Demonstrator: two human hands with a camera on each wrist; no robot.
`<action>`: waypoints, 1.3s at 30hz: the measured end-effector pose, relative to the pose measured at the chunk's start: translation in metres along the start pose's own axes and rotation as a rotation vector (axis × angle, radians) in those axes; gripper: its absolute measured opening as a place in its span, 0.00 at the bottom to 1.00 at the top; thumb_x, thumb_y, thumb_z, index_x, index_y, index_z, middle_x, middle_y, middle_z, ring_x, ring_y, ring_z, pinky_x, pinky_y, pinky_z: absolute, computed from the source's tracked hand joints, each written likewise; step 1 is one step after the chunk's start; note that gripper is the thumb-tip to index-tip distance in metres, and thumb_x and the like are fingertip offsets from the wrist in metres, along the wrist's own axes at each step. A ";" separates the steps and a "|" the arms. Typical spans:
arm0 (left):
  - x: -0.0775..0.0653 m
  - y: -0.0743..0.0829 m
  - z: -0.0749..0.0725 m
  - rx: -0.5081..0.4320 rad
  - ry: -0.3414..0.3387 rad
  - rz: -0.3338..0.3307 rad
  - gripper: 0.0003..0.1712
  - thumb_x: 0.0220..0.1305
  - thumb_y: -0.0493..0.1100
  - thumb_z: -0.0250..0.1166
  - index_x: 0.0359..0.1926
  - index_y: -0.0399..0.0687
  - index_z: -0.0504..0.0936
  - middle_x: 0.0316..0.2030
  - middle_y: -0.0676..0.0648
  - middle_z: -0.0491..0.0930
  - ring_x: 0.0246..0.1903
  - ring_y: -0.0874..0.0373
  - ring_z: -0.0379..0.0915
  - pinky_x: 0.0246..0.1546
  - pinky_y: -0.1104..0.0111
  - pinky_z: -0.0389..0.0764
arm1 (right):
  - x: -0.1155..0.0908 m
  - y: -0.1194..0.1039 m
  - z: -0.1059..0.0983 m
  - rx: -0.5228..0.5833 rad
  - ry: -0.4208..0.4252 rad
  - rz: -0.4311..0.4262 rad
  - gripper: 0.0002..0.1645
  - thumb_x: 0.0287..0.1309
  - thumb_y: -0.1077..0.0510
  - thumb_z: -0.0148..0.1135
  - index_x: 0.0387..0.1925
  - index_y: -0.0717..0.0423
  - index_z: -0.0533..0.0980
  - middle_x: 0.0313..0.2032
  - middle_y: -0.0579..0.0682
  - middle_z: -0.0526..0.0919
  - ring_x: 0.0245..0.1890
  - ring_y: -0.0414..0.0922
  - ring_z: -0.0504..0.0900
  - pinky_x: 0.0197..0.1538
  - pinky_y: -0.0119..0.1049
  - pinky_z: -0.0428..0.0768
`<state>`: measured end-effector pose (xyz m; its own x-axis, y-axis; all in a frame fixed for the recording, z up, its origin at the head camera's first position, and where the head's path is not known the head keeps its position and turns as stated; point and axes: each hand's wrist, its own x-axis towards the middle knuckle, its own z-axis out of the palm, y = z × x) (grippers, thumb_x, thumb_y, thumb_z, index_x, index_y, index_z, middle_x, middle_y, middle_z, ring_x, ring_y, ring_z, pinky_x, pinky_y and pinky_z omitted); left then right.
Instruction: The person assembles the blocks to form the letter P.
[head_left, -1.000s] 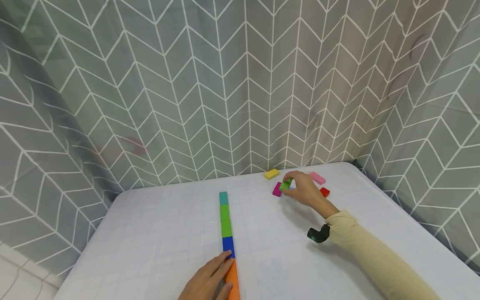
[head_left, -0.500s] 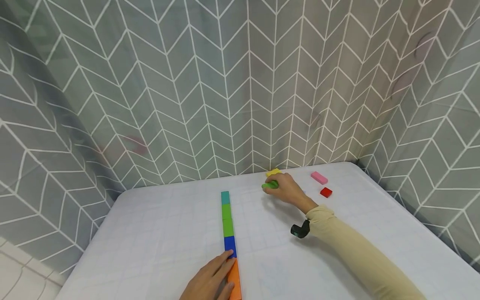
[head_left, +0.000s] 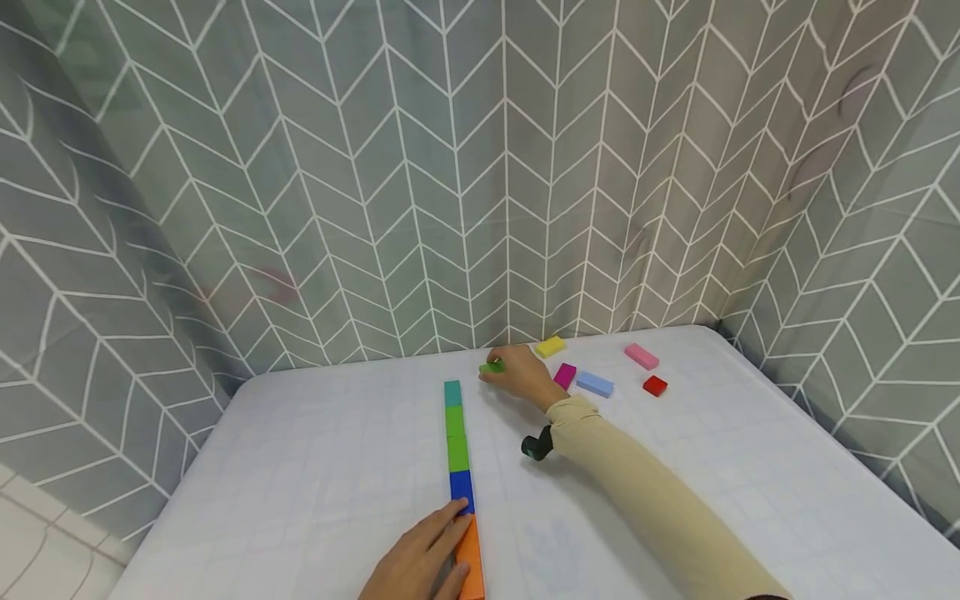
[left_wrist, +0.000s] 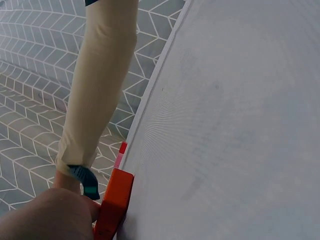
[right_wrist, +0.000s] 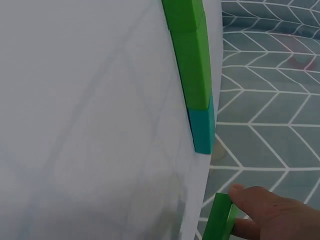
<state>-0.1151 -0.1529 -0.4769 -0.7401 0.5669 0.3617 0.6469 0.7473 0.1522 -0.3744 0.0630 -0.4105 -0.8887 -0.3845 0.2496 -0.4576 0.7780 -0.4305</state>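
Observation:
A straight row of blocks runs away from me in the head view: orange [head_left: 470, 557], blue [head_left: 461, 490], two green blocks [head_left: 455, 433] and a teal block [head_left: 452, 392] at the far end. My left hand [head_left: 417, 554] rests its fingertips on the blue and orange blocks near the front. The orange block [left_wrist: 115, 202] stands beside that hand in the left wrist view. My right hand [head_left: 519, 373] pinches a loose green block [head_left: 491, 367], held right of and slightly beyond the teal end. The right wrist view shows this green block [right_wrist: 218, 220] apart from the teal block [right_wrist: 201, 131].
Yellow [head_left: 551, 347], magenta [head_left: 565, 376], light blue [head_left: 595, 383], pink [head_left: 642, 357] and red [head_left: 655, 386] blocks lie loose at the back right of the white table [head_left: 322, 467]. A patterned grey curtain [head_left: 480, 167] stands behind the table.
My right hand has carried the green block left, from among the loose blocks toward the row's far end, uncovering the magenta and light blue blocks. My left hand stays on the row.

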 end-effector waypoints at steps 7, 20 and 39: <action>0.002 0.002 -0.005 -0.031 -0.120 -0.063 0.37 0.81 0.66 0.47 0.71 0.43 0.77 0.72 0.47 0.69 0.65 0.53 0.72 0.59 0.57 0.80 | 0.014 -0.015 0.016 -0.009 -0.097 0.031 0.19 0.65 0.50 0.74 0.51 0.58 0.86 0.49 0.52 0.87 0.49 0.49 0.81 0.51 0.47 0.83; 0.001 0.001 -0.005 -0.020 -0.092 -0.056 0.36 0.81 0.64 0.48 0.70 0.43 0.77 0.71 0.47 0.70 0.64 0.53 0.73 0.58 0.57 0.81 | 0.011 -0.009 0.017 -0.019 -0.131 -0.105 0.18 0.60 0.71 0.70 0.53 0.62 0.85 0.50 0.54 0.87 0.55 0.53 0.82 0.63 0.46 0.77; 0.002 0.001 -0.003 -0.017 -0.070 -0.051 0.35 0.81 0.64 0.49 0.70 0.43 0.78 0.71 0.47 0.70 0.64 0.53 0.73 0.57 0.57 0.82 | 0.006 -0.001 0.006 0.006 -0.150 -0.158 0.19 0.66 0.69 0.66 0.57 0.64 0.82 0.54 0.56 0.85 0.57 0.54 0.81 0.63 0.47 0.77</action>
<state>-0.1152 -0.1520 -0.4731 -0.7827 0.5518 0.2879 0.6108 0.7699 0.1850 -0.3790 0.0569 -0.4138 -0.8000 -0.5714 0.1831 -0.5914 0.6995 -0.4012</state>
